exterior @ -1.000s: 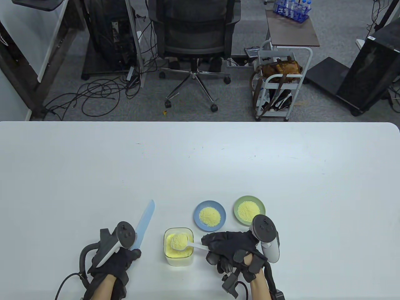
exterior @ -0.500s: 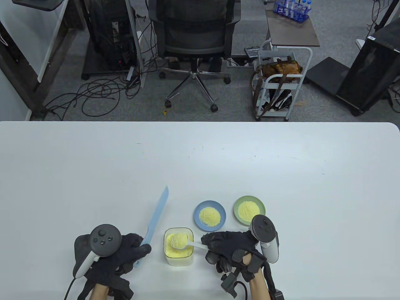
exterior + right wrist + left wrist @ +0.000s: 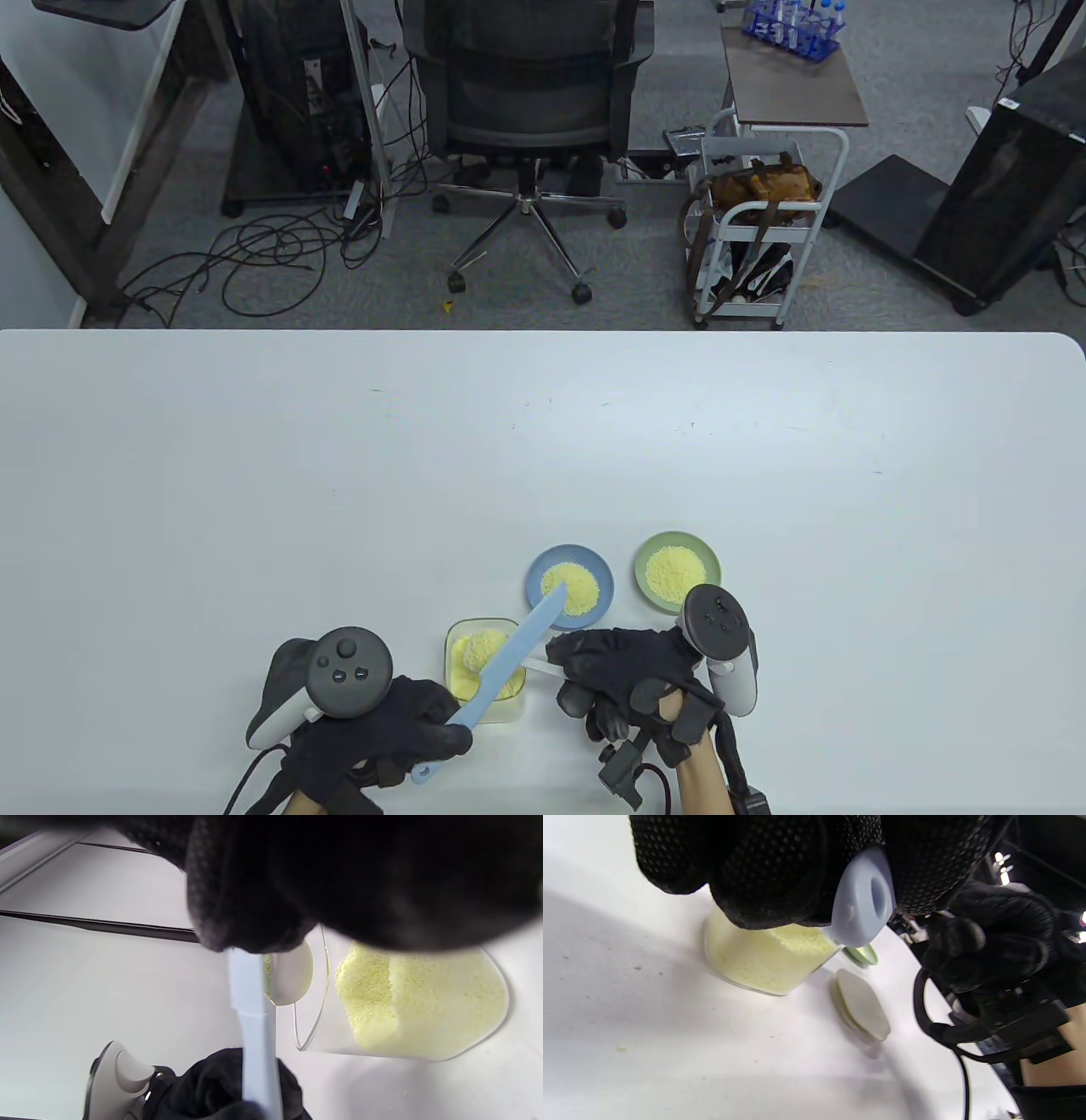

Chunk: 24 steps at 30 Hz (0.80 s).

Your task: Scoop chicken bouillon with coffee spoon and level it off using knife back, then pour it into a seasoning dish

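A clear container (image 3: 502,700) of yellow chicken bouillon stands near the table's front edge. Over it my right hand (image 3: 585,679) holds a white coffee spoon (image 3: 480,647) by the handle, its bowl heaped with bouillon. My left hand (image 3: 424,739) grips the handle of a light blue knife (image 3: 517,649). The blade slants up and right across the spoon and container, and its tip reaches over the blue seasoning dish (image 3: 594,564). A green dish (image 3: 704,556) sits to its right; both hold bouillon. In the right wrist view the knife blade (image 3: 254,1018) crosses beside the spoon bowl (image 3: 290,976).
In the left wrist view a pale oval object (image 3: 861,1010) lies on the table (image 3: 543,441) between the container (image 3: 768,959) and my right hand (image 3: 988,938). An office chair (image 3: 530,93) and a white cart (image 3: 764,229) stand beyond the far edge.
My left hand moved right and swung the knife from pointing away, left of the container, to lying across the heaped spoon. The right hand and spoon stayed in place.
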Each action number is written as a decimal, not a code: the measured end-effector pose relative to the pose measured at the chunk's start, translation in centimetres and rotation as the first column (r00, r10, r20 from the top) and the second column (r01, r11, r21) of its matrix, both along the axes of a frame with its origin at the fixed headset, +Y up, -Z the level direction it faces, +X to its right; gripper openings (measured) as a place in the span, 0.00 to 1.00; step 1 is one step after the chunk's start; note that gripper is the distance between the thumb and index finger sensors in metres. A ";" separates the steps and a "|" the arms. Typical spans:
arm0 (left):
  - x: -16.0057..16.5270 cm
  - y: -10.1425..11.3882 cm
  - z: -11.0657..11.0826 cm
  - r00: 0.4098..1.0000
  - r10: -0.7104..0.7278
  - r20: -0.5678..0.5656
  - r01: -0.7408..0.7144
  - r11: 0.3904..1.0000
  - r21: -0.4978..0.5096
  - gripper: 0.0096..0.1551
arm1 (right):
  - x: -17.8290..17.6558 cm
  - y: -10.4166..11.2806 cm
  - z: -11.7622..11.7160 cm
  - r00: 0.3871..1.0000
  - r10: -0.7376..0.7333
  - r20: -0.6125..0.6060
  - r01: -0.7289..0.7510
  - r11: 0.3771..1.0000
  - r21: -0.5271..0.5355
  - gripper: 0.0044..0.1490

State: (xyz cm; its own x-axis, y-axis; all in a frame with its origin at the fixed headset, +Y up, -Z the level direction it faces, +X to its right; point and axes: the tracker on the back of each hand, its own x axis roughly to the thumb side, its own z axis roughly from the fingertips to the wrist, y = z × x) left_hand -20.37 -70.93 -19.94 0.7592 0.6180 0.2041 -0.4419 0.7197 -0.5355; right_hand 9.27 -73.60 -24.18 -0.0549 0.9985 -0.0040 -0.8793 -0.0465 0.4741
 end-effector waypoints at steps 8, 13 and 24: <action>-1.3 -0.1 -0.6 1.000 -0.006 -0.025 0.004 0.998 -0.060 0.26 | 0.2 0.1 0.1 1.000 0.012 0.001 -0.012 1.000 0.017 0.23; -2.4 0.0 -0.9 0.998 -0.031 -0.049 0.026 0.996 -0.085 0.26 | 0.3 0.1 0.1 1.000 0.013 -0.003 -0.013 1.000 0.015 0.23; -4.2 0.1 -1.3 0.993 -0.002 -0.115 -0.009 0.995 -0.095 0.26 | 0.5 0.1 0.2 1.000 0.014 -0.002 -0.014 1.000 0.012 0.23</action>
